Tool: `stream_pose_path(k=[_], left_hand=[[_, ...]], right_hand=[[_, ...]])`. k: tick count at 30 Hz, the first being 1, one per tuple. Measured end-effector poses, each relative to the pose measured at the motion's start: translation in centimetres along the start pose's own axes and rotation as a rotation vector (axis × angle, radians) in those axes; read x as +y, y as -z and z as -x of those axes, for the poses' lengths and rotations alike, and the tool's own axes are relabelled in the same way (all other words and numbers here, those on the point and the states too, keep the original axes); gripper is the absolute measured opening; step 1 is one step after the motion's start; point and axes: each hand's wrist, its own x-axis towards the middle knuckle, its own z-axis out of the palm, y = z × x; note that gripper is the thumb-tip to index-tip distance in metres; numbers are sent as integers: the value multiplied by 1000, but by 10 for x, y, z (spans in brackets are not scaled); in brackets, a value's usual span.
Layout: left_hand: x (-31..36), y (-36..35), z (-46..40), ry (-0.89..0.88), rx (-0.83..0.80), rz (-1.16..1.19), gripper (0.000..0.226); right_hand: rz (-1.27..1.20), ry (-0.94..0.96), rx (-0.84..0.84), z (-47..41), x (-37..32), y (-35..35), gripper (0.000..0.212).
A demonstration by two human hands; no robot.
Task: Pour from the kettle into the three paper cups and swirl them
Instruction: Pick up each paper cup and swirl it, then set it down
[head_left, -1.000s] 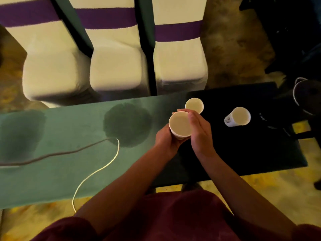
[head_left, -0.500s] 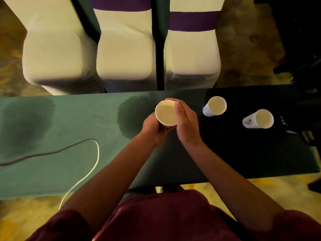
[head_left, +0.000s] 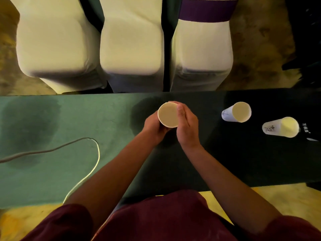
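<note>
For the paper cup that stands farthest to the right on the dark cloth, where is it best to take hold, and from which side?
Grip the farthest right cup around its side wall at mid-height, coming from its right with the right hand. It stands upright with its mouth open upward, so a grip from above would likely enter the mouth. The middle cup stands apart on its left; both hands now hold the third cup.

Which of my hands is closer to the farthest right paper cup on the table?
Right. The right hand grips the held cup on the side facing the rightmost cup; the left hand wraps the opposite side, farther away.
</note>
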Motion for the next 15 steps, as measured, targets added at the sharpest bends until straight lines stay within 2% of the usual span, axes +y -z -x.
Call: stream_pose_path(k=[4, 7, 10, 15], left_hand=[[9, 17, -14, -131, 59, -221, 8], [16, 36, -25, -240, 93, -323, 24], [20, 51, -31, -256, 121, -358, 32], [17, 64, -35, -305, 163, -423, 29]], right_hand=[[32, -36, 29, -6, 14, -14, 33], [65, -73, 48, -11, 23, -21, 30], [98, -95, 42, -18, 31, -30, 32], [115, -80, 71, -26, 36, -42, 36]])
